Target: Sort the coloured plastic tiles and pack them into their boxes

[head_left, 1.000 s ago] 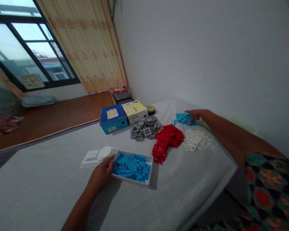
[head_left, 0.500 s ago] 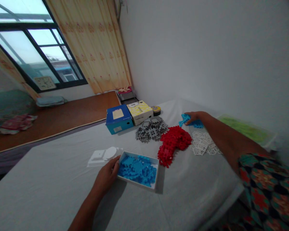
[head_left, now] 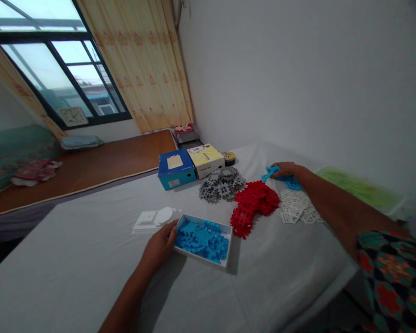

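Matt plastic, creased cloth, smooth card
The blue pieces (head_left: pixel 203 239), red pieces (head_left: pixel 255 202) and grey pieces (head_left: pixel 222 186) look like plastic, rough-textured in heaps; the white sheet (head_left: pixel 90 259) is matt, softly creased cloth; the blue carton (head_left: pixel 176 172) and yellow carton (head_left: pixel 206 160) look like smooth cardboard.

The right hand (head_left: pixel 284 169), at the right end of the blue pile (head_left: pixel 293 183) a second ago, has shifted leftward, and a clump of blue pieces (head_left: pixel 269 172) now juts out past it. The green tray (head_left: pixel 358 186) (barely showing at first) has become plain.
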Demonstrator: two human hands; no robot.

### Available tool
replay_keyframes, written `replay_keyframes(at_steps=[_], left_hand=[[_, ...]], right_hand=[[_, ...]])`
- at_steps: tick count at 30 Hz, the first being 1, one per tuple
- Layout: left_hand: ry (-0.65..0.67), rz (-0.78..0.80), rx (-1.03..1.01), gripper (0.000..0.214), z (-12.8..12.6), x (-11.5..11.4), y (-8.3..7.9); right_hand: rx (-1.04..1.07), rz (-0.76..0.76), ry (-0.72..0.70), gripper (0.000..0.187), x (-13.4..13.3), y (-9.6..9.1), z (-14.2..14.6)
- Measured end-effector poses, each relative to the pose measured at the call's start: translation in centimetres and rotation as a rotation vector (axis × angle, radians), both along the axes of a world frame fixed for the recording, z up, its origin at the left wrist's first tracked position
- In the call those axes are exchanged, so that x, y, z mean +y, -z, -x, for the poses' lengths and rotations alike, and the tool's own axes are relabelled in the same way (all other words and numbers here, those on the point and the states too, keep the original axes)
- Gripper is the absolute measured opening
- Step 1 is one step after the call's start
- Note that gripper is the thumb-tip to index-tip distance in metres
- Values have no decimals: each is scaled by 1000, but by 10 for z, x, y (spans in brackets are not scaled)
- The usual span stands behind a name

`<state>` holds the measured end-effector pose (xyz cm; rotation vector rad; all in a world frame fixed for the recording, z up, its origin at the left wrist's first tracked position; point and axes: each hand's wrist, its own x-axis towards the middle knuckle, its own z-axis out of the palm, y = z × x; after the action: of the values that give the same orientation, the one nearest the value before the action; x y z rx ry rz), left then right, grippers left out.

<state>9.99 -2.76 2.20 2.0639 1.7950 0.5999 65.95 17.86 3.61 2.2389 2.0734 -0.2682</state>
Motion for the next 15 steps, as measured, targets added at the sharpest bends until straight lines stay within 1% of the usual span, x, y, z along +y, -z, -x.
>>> replay_keyframes(at_steps=[4, 9, 12, 15], left_hand=[[10, 7, -3, 56, -1, -1, -1], [17, 8, 11, 55, -2, -2, -3], [13, 5, 25, 55, -2, -2, -4], [10, 3, 24, 56, -2, -2, -2]], right_hand=[[-34, -45, -33, 61, 2, 2, -6], [-104, -117, 5, 63, 0, 6, -5], [-115, -182, 39, 55, -3, 6, 2], [-79, -248, 66, 48, -8, 6, 5]])
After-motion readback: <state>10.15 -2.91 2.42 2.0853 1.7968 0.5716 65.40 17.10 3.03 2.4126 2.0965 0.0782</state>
